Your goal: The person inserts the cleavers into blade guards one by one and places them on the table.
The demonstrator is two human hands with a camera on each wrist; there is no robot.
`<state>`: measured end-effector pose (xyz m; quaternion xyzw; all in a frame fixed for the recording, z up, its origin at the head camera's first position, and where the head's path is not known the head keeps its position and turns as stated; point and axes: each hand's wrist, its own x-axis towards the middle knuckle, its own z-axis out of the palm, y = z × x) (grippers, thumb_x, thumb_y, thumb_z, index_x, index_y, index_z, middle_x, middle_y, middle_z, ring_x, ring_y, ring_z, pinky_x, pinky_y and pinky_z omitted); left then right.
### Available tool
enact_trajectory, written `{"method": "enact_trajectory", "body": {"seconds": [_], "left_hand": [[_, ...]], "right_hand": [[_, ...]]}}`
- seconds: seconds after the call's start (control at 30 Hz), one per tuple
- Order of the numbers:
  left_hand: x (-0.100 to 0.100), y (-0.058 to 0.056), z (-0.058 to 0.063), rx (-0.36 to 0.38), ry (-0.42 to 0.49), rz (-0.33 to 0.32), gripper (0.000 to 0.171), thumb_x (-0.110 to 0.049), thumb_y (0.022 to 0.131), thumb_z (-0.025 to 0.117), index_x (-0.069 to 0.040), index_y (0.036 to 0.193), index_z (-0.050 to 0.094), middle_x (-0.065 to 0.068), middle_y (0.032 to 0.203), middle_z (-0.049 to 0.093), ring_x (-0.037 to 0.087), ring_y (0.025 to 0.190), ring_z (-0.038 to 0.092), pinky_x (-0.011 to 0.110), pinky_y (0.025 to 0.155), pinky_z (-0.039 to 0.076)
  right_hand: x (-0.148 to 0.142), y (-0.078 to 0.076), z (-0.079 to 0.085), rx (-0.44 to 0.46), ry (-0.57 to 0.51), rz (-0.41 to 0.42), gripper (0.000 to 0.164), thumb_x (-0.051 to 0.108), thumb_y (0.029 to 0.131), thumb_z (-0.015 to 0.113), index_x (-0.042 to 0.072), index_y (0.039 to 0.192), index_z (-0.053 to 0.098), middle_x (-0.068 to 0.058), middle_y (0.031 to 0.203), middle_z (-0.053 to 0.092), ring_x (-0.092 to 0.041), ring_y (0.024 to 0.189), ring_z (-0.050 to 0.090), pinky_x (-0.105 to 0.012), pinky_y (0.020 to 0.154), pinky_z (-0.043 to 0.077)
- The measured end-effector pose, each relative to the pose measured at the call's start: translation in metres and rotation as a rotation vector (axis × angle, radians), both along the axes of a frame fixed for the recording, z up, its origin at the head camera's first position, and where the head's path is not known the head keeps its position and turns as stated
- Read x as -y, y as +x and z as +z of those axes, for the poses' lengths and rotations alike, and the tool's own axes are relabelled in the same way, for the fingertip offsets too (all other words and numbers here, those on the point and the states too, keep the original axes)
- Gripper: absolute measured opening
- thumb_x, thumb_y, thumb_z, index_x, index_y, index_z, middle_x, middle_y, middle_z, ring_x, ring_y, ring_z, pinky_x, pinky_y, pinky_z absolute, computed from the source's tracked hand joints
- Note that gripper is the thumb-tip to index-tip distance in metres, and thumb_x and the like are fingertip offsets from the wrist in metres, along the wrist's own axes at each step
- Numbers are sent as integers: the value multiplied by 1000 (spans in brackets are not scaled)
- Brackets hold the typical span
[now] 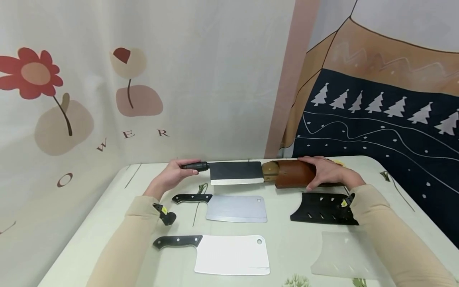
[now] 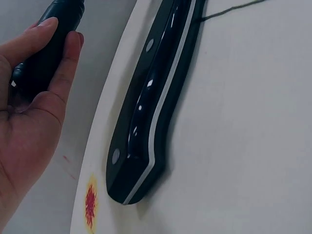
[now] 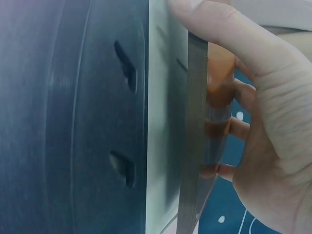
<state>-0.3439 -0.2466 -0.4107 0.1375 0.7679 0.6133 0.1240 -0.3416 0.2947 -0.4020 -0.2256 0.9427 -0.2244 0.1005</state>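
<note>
The table is cut off at its near edge. The right sleeve hides parts of a translucent guard and black guard; tabletop separates these from the near cleaver and middle cleaver. Along the far edge, the left hand pinches the dark cleaver; the right hand grips the brown sheath. Whether they overlap is hard to tell.

Pale curtain with red flower; navy cloth with white trees; pale table.
</note>
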Motion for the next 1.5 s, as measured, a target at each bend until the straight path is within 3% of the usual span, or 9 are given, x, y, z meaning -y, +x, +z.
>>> {"method": "enact_trajectory", "body": {"seconds": [0.3, 0.67, 0.87, 1.13, 1.5], "left_hand": [[-12, 1, 5, -13, -36, -18, 55, 2, 97, 64, 6, 150, 47, 27, 150, 48, 29, 125, 59, 45, 112, 39], [-23, 0, 4, 18, 31, -39, 54, 8, 97, 61, 9, 149, 45, 30, 148, 48, 22, 117, 62, 30, 102, 48], [-34, 1, 4, 27, 46, -54, 54, 6, 98, 62, 5, 150, 47, 27, 150, 46, 23, 120, 61, 37, 108, 43], [-41, 1, 2, 26, 75, -61, 53, 7, 98, 60, 7, 149, 46, 29, 150, 45, 23, 118, 63, 37, 109, 43], [-57, 1, 0, 44, 86, -47, 51, 7, 98, 60, 6, 148, 49, 27, 149, 49, 31, 123, 60, 44, 114, 37]], "right_hand": [[12, 3, 5, -4, -28, 2, 109, 37, 68, 94, 6, 157, 38, -26, 152, 39, -48, 133, 30, -70, 100, 38], [24, 4, 4, -15, -24, 0, 109, 37, 69, 93, 8, 158, 37, -25, 153, 39, -47, 134, 29, -70, 100, 37], [26, 4, 6, -7, -43, 7, 109, 33, 70, 94, 9, 159, 35, -27, 154, 35, -48, 135, 28, -71, 101, 37], [26, 4, 6, -13, -46, 9, 107, 32, 70, 94, 9, 158, 37, -26, 157, 34, -48, 135, 28, -71, 101, 38], [37, 7, 12, -32, -50, 46, 109, 33, 68, 94, 7, 157, 38, -25, 154, 37, -48, 136, 27, -72, 101, 36]]}}
